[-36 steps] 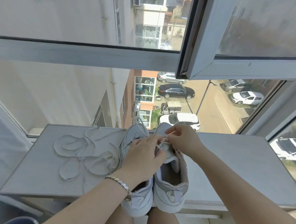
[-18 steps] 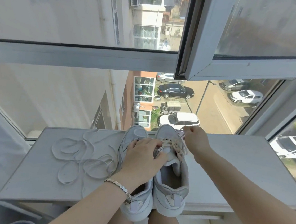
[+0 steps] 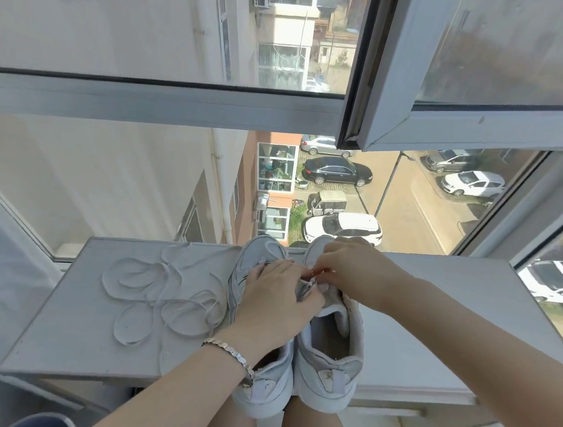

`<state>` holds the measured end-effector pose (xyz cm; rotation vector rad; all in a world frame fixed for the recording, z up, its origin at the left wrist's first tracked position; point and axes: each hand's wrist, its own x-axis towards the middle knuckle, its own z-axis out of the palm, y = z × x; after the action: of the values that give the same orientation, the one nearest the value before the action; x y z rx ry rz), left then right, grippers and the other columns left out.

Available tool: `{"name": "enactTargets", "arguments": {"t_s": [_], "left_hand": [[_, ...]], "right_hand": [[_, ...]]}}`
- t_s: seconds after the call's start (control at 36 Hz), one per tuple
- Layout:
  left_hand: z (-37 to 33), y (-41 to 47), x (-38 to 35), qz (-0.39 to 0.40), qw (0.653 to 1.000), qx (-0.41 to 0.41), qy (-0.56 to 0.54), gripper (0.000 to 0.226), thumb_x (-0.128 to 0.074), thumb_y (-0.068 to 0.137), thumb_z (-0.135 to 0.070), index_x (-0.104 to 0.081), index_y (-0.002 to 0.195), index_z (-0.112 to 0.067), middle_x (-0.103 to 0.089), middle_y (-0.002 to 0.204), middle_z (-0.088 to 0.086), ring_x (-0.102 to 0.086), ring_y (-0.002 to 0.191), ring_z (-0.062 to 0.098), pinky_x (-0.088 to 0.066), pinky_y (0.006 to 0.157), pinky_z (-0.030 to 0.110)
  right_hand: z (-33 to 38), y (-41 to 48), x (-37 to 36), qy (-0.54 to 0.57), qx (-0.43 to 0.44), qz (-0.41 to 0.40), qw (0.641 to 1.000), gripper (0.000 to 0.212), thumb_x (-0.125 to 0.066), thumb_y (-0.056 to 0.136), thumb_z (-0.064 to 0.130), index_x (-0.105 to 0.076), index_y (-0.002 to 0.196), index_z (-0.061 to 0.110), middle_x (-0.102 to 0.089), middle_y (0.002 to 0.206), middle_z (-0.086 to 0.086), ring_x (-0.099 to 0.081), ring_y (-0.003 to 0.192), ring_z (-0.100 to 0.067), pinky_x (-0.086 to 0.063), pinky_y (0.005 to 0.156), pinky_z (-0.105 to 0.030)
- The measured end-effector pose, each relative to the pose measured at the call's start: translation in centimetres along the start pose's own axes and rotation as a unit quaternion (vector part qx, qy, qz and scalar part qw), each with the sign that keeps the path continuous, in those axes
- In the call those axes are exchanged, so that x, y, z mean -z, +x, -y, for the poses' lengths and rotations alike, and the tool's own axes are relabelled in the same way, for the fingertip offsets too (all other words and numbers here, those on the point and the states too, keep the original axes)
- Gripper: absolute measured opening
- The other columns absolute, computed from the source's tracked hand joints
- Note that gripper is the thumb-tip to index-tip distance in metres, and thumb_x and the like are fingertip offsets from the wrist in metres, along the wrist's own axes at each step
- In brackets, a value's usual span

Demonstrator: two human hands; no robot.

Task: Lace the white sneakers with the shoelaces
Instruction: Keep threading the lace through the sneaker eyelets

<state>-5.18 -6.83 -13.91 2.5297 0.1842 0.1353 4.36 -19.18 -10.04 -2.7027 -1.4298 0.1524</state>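
Observation:
Two white sneakers stand side by side on a white sill (image 3: 433, 331), heels toward me. My left hand (image 3: 275, 302) lies over the left sneaker (image 3: 258, 259) and reaches across to the right sneaker (image 3: 331, 362), its fingertips gripping the eyelet flap. My right hand (image 3: 354, 268) sits over the right sneaker's front and pinches the lace end (image 3: 312, 274) at the eyelets. A loose white shoelace (image 3: 162, 291) lies coiled on the sill to the left of the shoes.
An open window sash (image 3: 422, 89) hangs above the sill, with a street and parked cars far below. The sill's near edge runs just under the sneaker heels. My knees are below the sill. A blue-grey rim (image 3: 43, 422) shows at bottom left.
My right hand, which had pulled the lace out toward the toe, has come back down to the eyelets beside my left fingertips. My left hand stays on the sneakers.

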Motion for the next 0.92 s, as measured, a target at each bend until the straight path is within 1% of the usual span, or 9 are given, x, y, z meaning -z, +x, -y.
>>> {"name": "enactTargets", "arguments": {"t_s": [0.17, 0.22, 0.31, 0.42, 0.47, 0.56, 0.64, 0.72, 0.92], "left_hand": [[0.0, 0.0, -0.2, -0.006, 1.000, -0.001, 0.003, 0.037, -0.048, 0.091, -0.041, -0.054, 0.125, -0.027, -0.048, 0.136, -0.010, -0.029, 0.134, 0.006, -0.011, 0.110, 0.026], [0.0, 0.0, -0.2, -0.005, 1.000, -0.001, 0.002, 0.040, -0.044, 0.091, -0.044, -0.054, 0.125, -0.026, -0.048, 0.135, -0.010, -0.031, 0.132, 0.007, -0.012, 0.109, 0.025], [0.0, 0.1, -0.1, 0.005, 1.000, -0.002, 0.000, 0.041, -0.041, 0.092, -0.043, -0.053, 0.127, -0.026, -0.047, 0.137, -0.010, -0.030, 0.133, 0.007, -0.010, 0.109, 0.024], [0.0, 0.1, -0.2, 0.020, 1.000, -0.013, 0.004, 0.057, -0.028, 0.081, -0.051, -0.052, 0.127, -0.029, -0.048, 0.137, -0.012, -0.029, 0.133, 0.004, -0.010, 0.108, 0.025], [0.0, 0.2, -0.3, 0.021, 1.000, -0.014, 0.006, 0.052, -0.029, 0.085, -0.049, -0.053, 0.126, -0.028, -0.049, 0.135, -0.012, -0.032, 0.132, 0.005, -0.011, 0.109, 0.027], [0.2, 0.1, -0.3, 0.016, 1.000, -0.014, 0.007, 0.059, -0.024, 0.079, -0.048, -0.053, 0.125, -0.026, -0.051, 0.132, -0.011, -0.036, 0.127, 0.007, -0.014, 0.107, 0.026], [0.1, 0.1, -0.2, 0.011, 1.000, -0.011, 0.003, 0.058, -0.026, 0.077, -0.049, -0.054, 0.123, -0.027, -0.053, 0.127, -0.012, -0.038, 0.124, 0.007, -0.015, 0.104, 0.025], [-0.1, 0.1, -0.1, 0.006, 1.000, -0.015, 0.004, 0.053, -0.028, 0.077, -0.050, -0.057, 0.117, -0.029, -0.056, 0.119, -0.012, -0.040, 0.120, 0.008, -0.016, 0.097, 0.022], [0.0, 0.0, -0.1, 0.017, 1.000, -0.010, 0.005, 0.042, -0.038, 0.091, -0.046, -0.055, 0.124, -0.028, -0.052, 0.132, -0.011, -0.031, 0.133, 0.005, -0.009, 0.110, 0.026]], "right_hand": [[-0.2, -0.3, -1.3, -0.114, 0.031, -0.067, 0.991, 0.015, -0.072, 0.077, 0.018, -0.065, 0.090, 0.014, -0.059, 0.094, -0.004, -0.058, 0.088, -0.025, -0.045, 0.081, -0.034], [0.0, -0.3, -1.6, -0.113, -0.002, -0.052, 0.992, 0.018, -0.062, 0.083, 0.014, -0.058, 0.101, 0.013, -0.055, 0.103, -0.006, -0.056, 0.092, -0.028, -0.042, 0.087, -0.038], [-0.3, -0.4, -2.1, 0.040, -0.145, -0.034, 0.988, 0.018, -0.039, 0.091, 0.007, -0.042, 0.108, 0.014, -0.052, 0.111, -0.008, -0.052, 0.097, -0.029, -0.040, 0.087, -0.038], [-2.4, 0.2, -2.5, 0.305, -0.346, -0.158, 0.873, 0.007, -0.037, 0.093, 0.003, -0.041, 0.096, 0.009, -0.061, 0.095, -0.011, -0.061, 0.089, -0.033, -0.049, 0.076, -0.043], [-2.8, 0.5, -2.4, 0.244, -0.386, -0.141, 0.878, 0.013, -0.037, 0.094, 0.004, -0.047, 0.103, 0.005, -0.060, 0.097, -0.010, -0.059, 0.087, -0.031, -0.047, 0.076, -0.040], [-2.3, 0.5, -1.7, -0.011, -0.313, -0.079, 0.946, 0.026, -0.041, 0.094, 0.007, -0.051, 0.118, 0.008, -0.058, 0.112, -0.008, -0.054, 0.097, -0.027, -0.039, 0.078, -0.034], [-1.1, 0.3, -0.6, 0.025, -0.135, -0.034, 0.990, 0.046, -0.045, 0.092, 0.005, -0.043, 0.136, 0.016, -0.047, 0.135, -0.002, -0.041, 0.124, -0.024, -0.034, 0.098, -0.035], [0.0, -0.4, -0.3, 0.031, 0.000, 0.027, 0.999, 0.032, -0.044, 0.094, 0.012, -0.056, 0.124, 0.016, -0.053, 0.124, -0.001, -0.045, 0.119, -0.019, -0.036, 0.097, -0.030], [-0.4, -1.0, -1.0, -0.060, -0.036, -0.029, 0.997, 0.027, -0.040, 0.099, 0.025, -0.063, 0.109, 0.017, -0.058, 0.105, -0.001, -0.053, 0.099, -0.021, -0.027, 0.074, -0.024]]}}
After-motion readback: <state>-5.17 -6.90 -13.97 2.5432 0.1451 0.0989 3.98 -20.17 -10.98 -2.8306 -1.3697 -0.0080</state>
